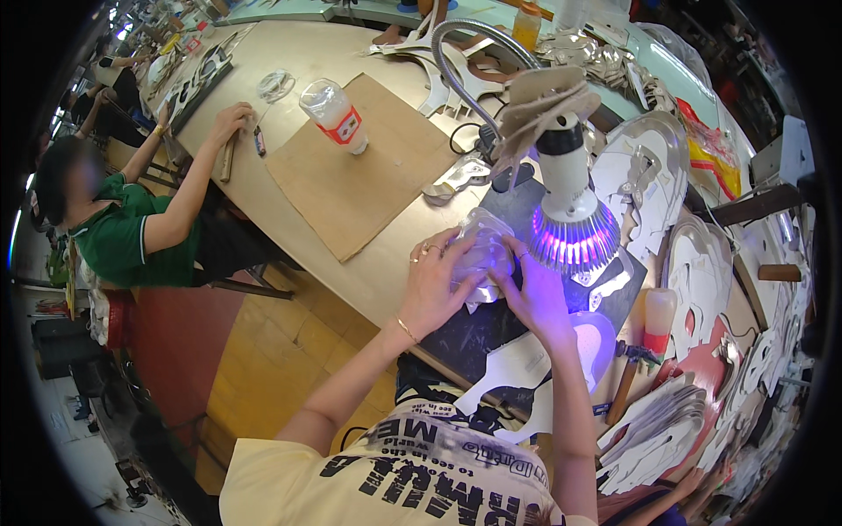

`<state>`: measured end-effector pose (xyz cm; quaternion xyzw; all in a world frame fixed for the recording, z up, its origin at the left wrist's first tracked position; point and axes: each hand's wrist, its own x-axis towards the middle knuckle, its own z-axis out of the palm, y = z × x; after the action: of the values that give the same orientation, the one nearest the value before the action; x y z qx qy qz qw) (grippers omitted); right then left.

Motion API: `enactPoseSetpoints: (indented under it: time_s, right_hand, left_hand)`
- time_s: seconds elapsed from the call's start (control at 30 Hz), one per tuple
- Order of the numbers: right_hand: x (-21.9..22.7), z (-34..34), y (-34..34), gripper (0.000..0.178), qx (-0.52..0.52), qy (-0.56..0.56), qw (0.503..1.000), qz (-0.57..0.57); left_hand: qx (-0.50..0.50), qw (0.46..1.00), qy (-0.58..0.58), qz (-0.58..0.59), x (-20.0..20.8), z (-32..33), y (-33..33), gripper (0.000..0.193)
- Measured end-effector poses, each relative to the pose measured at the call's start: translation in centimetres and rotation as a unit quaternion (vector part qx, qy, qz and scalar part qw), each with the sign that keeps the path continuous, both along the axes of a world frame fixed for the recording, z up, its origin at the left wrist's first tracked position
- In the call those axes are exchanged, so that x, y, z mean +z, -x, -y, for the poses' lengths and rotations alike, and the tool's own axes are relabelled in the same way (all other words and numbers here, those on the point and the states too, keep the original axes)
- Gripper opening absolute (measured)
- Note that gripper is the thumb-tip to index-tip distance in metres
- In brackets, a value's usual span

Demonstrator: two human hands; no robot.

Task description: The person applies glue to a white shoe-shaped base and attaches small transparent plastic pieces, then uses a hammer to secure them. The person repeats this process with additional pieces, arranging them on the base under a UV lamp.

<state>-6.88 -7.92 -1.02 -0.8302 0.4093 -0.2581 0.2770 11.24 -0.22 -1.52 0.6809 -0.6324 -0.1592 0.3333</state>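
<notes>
Both hands grip a clear piece (under violet lamp).

Both forearms reach forward from below; the left hand and right hand meet, fingers curled, thumbs close together.

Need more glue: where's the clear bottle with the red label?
In the head view, the clear bottle lies on the brown cardboard sheet, upper left of the lamp.
</notes>
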Motion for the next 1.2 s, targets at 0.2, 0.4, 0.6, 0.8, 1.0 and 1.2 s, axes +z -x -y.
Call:
enactPoseSetpoints:
  time_s: [0.2, 0.4, 0.6, 0.8, 1.0, 1.2]
  right_hand:
    - [-0.2, -0.9, 0.1, 0.03, -0.01, -0.069, 0.997, 0.029]
    - [0.3, -0.5, 0.3, 0.039, -0.01, 0.008, 1.0, 0.009]
    - [-0.1, -0.8, 0.8, 0.046, -0.02, 0.016, 0.999, -0.031]
    - [-0.4, -1.8, 1.1, 0.054, -0.044, 0.006, 0.997, -0.057]
    - [0.7, -3.6, 1.8, 0.056, -0.089, -0.011, 0.993, -0.081]
    - [1.4, -4.9, 1.2, 0.047, -0.101, -0.062, 0.991, -0.062]
  left_hand:
    - [-0.013, 0.998, 0.032, -0.044, -0.6, -0.3, 0.4, 0.034]
    - [-0.031, 0.997, 0.07, 0.011, -1.1, -0.6, 1.0, 0.032]
    - [-0.008, 0.998, 0.068, 0.012, -1.5, -0.8, 1.2, 0.038]
    - [-0.027, 0.998, 0.052, 0.012, -1.5, -0.4, 0.4, 0.048]
    - [-0.031, 0.998, 0.027, -0.04, -1.1, -0.9, -0.3, 0.055]
    - [-0.025, 0.999, 0.034, -0.012, -0.9, -1.6, -0.2, 0.056]
